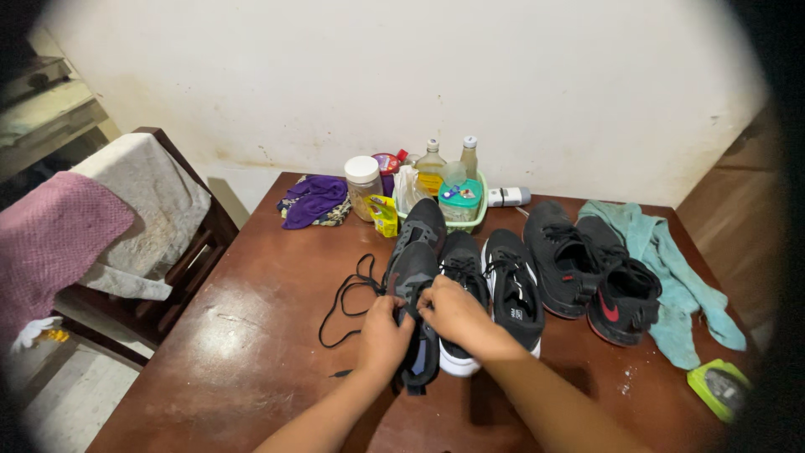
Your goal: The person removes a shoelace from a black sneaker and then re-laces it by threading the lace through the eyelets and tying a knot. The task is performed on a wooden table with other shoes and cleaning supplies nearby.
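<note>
Dark shoe (417, 289) lengthwise, toe away (approx)

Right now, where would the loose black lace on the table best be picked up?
Take the black lace at its open loop left of the dark shoe, from the left: that part lies free on the wooden table, while the other end runs under both hands.
</note>
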